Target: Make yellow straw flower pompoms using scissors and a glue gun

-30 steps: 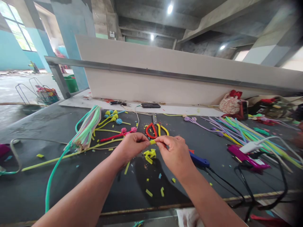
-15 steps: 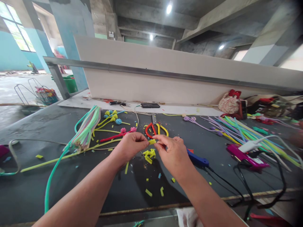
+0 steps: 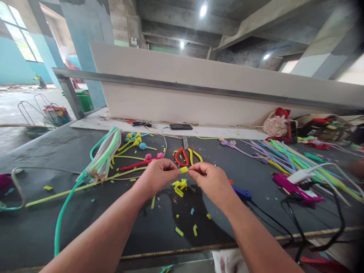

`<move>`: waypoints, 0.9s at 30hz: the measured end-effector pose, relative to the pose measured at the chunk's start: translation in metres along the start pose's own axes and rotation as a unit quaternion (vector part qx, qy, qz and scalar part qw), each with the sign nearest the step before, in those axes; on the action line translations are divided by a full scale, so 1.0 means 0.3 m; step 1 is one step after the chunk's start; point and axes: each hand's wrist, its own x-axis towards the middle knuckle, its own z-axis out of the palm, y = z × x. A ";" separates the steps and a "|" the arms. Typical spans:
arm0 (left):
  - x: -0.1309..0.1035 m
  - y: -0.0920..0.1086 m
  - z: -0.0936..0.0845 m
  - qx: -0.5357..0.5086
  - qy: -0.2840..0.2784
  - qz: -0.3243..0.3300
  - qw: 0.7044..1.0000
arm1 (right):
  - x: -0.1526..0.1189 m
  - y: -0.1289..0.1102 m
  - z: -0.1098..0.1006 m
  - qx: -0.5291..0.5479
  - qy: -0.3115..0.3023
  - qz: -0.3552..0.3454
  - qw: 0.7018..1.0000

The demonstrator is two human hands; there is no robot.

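Between the fingertips of both hands is a short yellow piece (image 3: 184, 170). My left hand (image 3: 159, 175) pinches its left end, and my right hand (image 3: 209, 180) has thumb and forefinger closed at its right end. Just below lies a small pile of yellow pieces (image 3: 179, 186) on the dark table (image 3: 136, 235). Scissors with a red and a yellow handle (image 3: 187, 156) lie right behind the fingertips. A blue tool (image 3: 241, 193) with a black cord is partly hidden by my right hand.
A bundle of pastel strips (image 3: 106, 155) and knotted yellow, blue and pink stems (image 3: 136, 142) lie left. To the right are loose coloured strips (image 3: 301, 161) and a magenta power strip (image 3: 295, 187). A black phone (image 3: 181, 126) rests on the back ledge.
My right hand's fingers have drawn together at the yellow piece, and the hand has shifted slightly right, covering more of the blue tool. My left hand is almost unmoved.
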 end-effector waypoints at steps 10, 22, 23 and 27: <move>0.005 -0.025 -0.001 0.018 -0.007 0.019 1.000 | 0.002 0.009 0.000 0.037 -0.024 0.007 0.999; 0.001 -0.002 -0.002 0.039 -0.008 0.018 0.999 | 0.002 -0.017 0.011 0.034 -0.027 0.057 0.997; 0.001 -0.001 -0.002 0.037 -0.008 0.016 0.999 | 0.000 -0.019 0.012 0.037 -0.027 0.060 0.997; 0.004 -0.005 0.001 0.017 -0.008 -0.001 1.000 | -0.005 -0.019 0.014 0.071 -0.031 0.073 0.994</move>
